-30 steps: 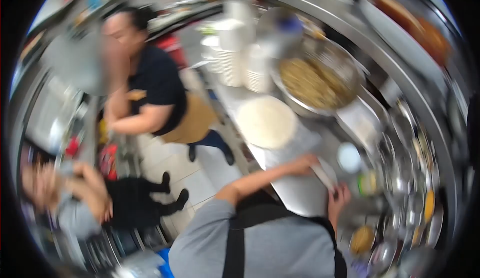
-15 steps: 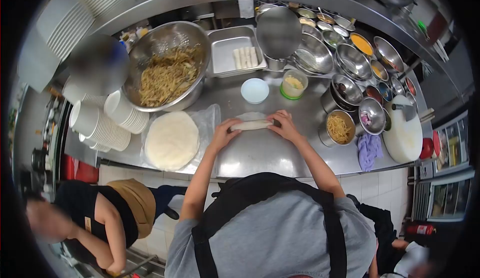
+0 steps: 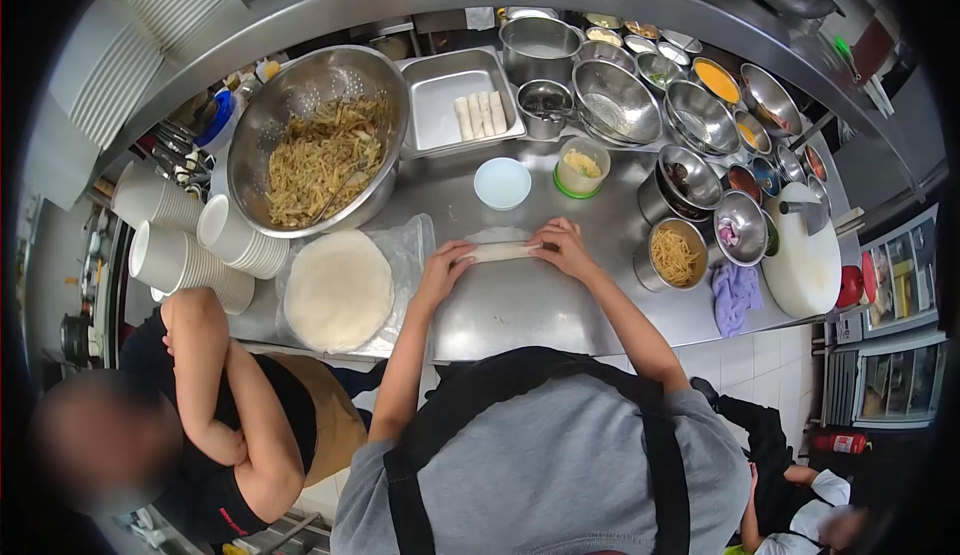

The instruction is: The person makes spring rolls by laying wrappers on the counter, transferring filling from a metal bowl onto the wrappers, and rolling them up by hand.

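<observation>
A thin white roll (image 3: 500, 252) lies across the steel counter (image 3: 520, 305) in front of me, with a flap of wrapper showing along its far side. My left hand (image 3: 447, 267) pinches its left end and my right hand (image 3: 565, 247) grips its right end. Beyond it are a pale blue bowl (image 3: 502, 184) and a green-based tub of yellow paste (image 3: 582, 167). A stack of round white wrappers (image 3: 339, 291) rests on plastic to the left. Several finished rolls (image 3: 481, 116) lie in a steel tray (image 3: 425, 105).
A large steel bowl of noodle-like filling (image 3: 330, 160) stands back left, near stacked white tubs (image 3: 190, 265). Right are a pot of yellow strips (image 3: 678, 257), a purple cloth (image 3: 737, 298) and many steel bowls. A co-worker with crossed arms (image 3: 240, 405) stands close at left.
The view has swung from the aisle to the counter. Between the last two frames the roll looks slimmer in my hands, and the co-worker at left has come closer with arms crossed.
</observation>
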### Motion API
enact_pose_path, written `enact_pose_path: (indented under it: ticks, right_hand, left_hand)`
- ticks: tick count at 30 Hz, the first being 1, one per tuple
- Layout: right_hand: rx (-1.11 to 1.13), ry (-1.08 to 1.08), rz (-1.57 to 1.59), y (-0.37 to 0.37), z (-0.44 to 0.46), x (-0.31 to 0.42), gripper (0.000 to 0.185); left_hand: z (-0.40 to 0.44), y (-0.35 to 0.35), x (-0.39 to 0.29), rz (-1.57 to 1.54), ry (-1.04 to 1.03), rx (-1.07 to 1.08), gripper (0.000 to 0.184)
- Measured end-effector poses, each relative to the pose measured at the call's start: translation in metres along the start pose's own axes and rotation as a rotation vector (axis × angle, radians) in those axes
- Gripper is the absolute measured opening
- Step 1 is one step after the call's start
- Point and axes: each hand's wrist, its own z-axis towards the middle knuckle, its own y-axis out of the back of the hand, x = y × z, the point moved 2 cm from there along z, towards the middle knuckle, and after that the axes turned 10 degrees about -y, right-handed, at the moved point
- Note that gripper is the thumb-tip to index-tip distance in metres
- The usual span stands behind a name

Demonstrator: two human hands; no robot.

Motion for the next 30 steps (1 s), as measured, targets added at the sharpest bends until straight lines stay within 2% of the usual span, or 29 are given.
enact_pose_path:
  ticks: [3, 5, 7, 8, 10, 12, 14, 17, 20, 23, 26, 28, 29, 30]
  right_hand:
    - [0.026, -0.032, 0.005, 0.002, 0.004, 0.003, 0.025]
    - [-0.033, 0.02, -0.073, 0.008, 0.003, 0.01, 0.026]
    - [-0.036, 0.046, -0.1, 0.007, 0.005, 0.018, 0.026]
    - [-0.016, 0.048, -0.092, 0.007, 0.007, 0.014, 0.025]
    - [-0.158, 0.196, 0.034, 0.003, 0.013, 0.01, 0.023]
    - [-0.013, 0.008, 0.032, -0.003, 0.014, 0.001, 0.021]
    - [-0.024, -0.058, 0.001, 0.0, 0.012, 0.011, 0.019]
    - [0.02, -0.115, 0.072, -0.004, 0.017, -0.002, 0.018]
    - [0.094, -0.168, 0.185, -0.006, 0.023, -0.012, 0.019]
    - [0.089, -0.142, 0.17, -0.006, 0.026, -0.016, 0.018]
    - [0.01, -0.081, 0.253, -0.013, 0.027, -0.026, 0.013]
    - [0.062, -0.149, 0.413, -0.029, 0.031, -0.05, 0.013]
    - [0.027, -0.131, 0.4, -0.029, 0.029, -0.052, 0.014]
    - [0.03, -0.087, 0.339, -0.02, 0.026, -0.039, 0.013]
  left_hand:
    - [0.007, 0.002, 0.003, 0.033, 0.027, 0.037, 0.023]
    - [0.007, 0.0, 0.015, 0.031, 0.005, 0.039, 0.022]
    - [0.011, 0.002, 0.01, -0.009, 0.083, 0.089, 0.02]
    - [0.012, -0.001, 0.015, 0.034, 0.012, 0.111, 0.02]
    - [0.011, -0.001, 0.028, 0.157, -0.114, 0.135, 0.02]
    - [0.01, -0.005, 0.04, 0.168, -0.109, 0.118, 0.019]
    - [0.016, -0.001, 0.036, 0.134, -0.003, 0.158, 0.02]
    - [0.019, -0.004, 0.047, 0.2, -0.05, 0.143, 0.023]
    - [0.022, -0.003, 0.052, 0.087, 0.022, 0.181, 0.026]
    - [0.026, 0.002, 0.047, 0.105, 0.048, 0.228, 0.029]
    - [0.025, 0.001, 0.054, -0.003, 0.177, 0.177, 0.029]
    - [0.023, 0.001, 0.053, -0.124, 0.117, 0.08, 0.028]
    - [0.024, 0.003, 0.044, -0.169, 0.204, 0.123, 0.027]
    - [0.026, 0.003, 0.041, -0.19, 0.198, 0.17, 0.023]
